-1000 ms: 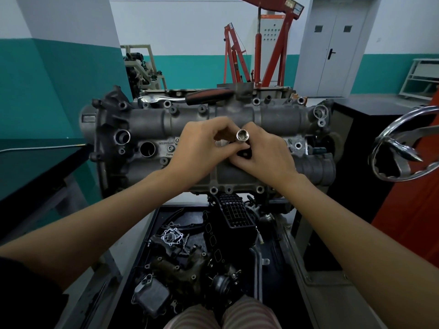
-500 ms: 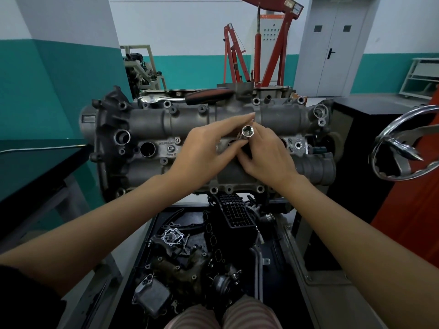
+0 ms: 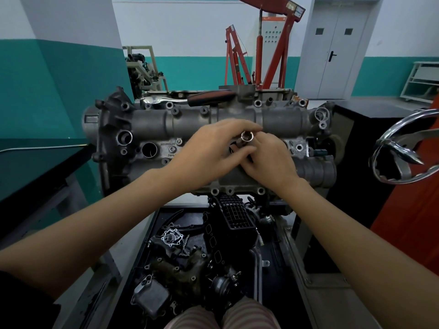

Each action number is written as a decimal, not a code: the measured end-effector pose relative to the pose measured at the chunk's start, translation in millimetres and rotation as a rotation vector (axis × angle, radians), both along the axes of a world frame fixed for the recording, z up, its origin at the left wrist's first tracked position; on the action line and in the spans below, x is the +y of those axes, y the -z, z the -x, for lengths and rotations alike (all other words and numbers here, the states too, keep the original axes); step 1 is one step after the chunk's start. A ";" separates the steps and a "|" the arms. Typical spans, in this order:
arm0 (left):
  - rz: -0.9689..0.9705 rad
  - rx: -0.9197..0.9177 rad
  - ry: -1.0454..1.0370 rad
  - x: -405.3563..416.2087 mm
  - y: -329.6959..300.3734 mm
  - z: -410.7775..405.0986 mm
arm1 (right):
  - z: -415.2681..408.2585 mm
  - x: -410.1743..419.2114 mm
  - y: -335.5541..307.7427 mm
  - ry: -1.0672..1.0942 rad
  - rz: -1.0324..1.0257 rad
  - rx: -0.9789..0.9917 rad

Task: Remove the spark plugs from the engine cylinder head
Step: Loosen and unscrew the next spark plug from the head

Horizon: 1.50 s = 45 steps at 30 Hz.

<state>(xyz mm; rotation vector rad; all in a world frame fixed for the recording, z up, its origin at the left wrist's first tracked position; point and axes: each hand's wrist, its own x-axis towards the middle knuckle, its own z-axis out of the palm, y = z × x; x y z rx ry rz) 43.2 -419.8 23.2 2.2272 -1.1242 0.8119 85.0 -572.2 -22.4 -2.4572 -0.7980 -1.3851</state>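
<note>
Since the previous frame, the left hand [image 3: 211,148] has curled its fingers down around the spark plug socket [image 3: 247,137], where half a second ago they were extended over it. The right hand [image 3: 270,160] remains against the socket from the right.

Both hands are together at centre frame, pinching the socket, which stands in a plug well of the cylinder head [image 3: 152,122]. Its open drive end faces the camera. This two-handed hold probably serves to turn or lift the socket by hand; whether a spark plug is seated inside cannot be determined, as the well is covered.

An uncovered plug well [image 3: 149,149] lies to the left. A ratchet handle [image 3: 209,96] rests along the head's upper edge, within reach. Open room exists above the head for withdrawing the socket straight out. Below the head, a parts tray [image 3: 166,217] holds loose components.
</note>
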 end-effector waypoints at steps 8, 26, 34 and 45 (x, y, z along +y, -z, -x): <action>0.036 -0.017 0.075 5.0 4.3 4.1 | 0.7 -0.4 -0.6 -0.049 -0.040 0.054; 0.177 0.174 0.084 1.6 13.8 0.2 | -6.1 -2.0 1.6 0.061 -0.069 0.054; 0.273 0.121 0.027 -2.8 15.2 0.3 | -1.6 -2.3 -1.6 0.054 -0.048 0.114; 0.155 0.073 0.046 0.3 16.5 6.1 | -0.5 1.5 -1.8 0.067 0.004 0.087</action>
